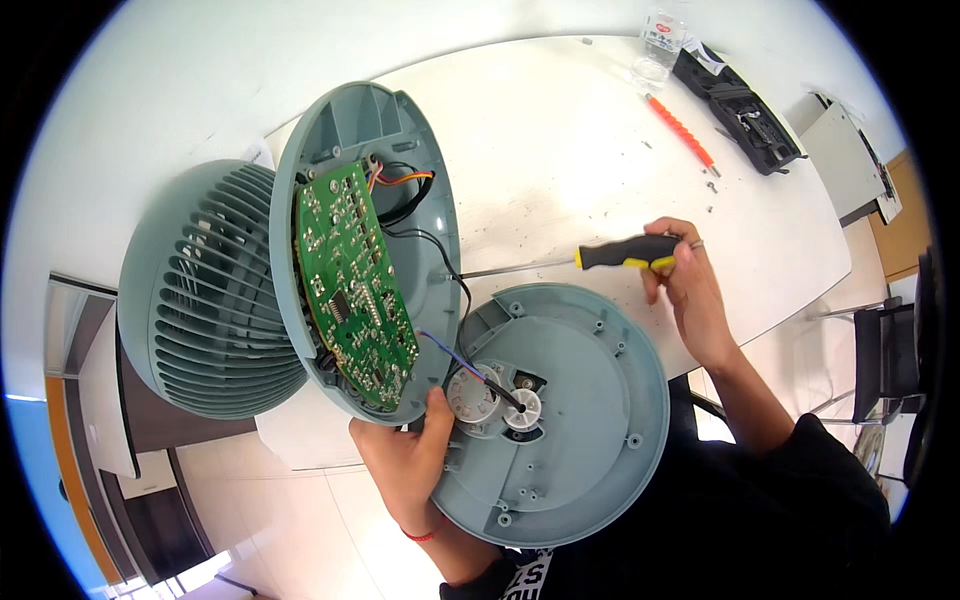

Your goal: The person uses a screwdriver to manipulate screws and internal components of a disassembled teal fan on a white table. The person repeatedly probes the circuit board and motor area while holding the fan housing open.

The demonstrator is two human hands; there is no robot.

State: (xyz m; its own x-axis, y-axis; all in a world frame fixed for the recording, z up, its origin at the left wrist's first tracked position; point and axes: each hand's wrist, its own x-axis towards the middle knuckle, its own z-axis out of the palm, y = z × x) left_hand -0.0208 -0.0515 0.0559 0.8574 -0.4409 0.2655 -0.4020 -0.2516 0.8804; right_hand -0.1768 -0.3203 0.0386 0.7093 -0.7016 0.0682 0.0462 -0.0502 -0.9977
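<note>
My right hand (692, 290) grips the black-and-yellow handle of a screwdriver (628, 252). Its long shaft points left, the tip at the right side of a grey-green fan base housing (350, 115). Whether the tip sits in a hole there, I cannot tell. My left hand (402, 462) is closed on the housing's lower rim, thumb on the near side. Inside the tilted housing a green circuit board (355, 285) shows. Wires run from it to a round grey-green base cover (590, 400) lying against my body. The slatted fan head (225, 290) is attached behind the housing.
The white table (540, 130) carries small dark bits. At its far right lie an orange-red rod (682, 135), an opened black tool case (755, 125) and a clear plastic bottle (658, 50). Small screws (711, 186) lie near the rod. A black chair (880, 350) stands to the right.
</note>
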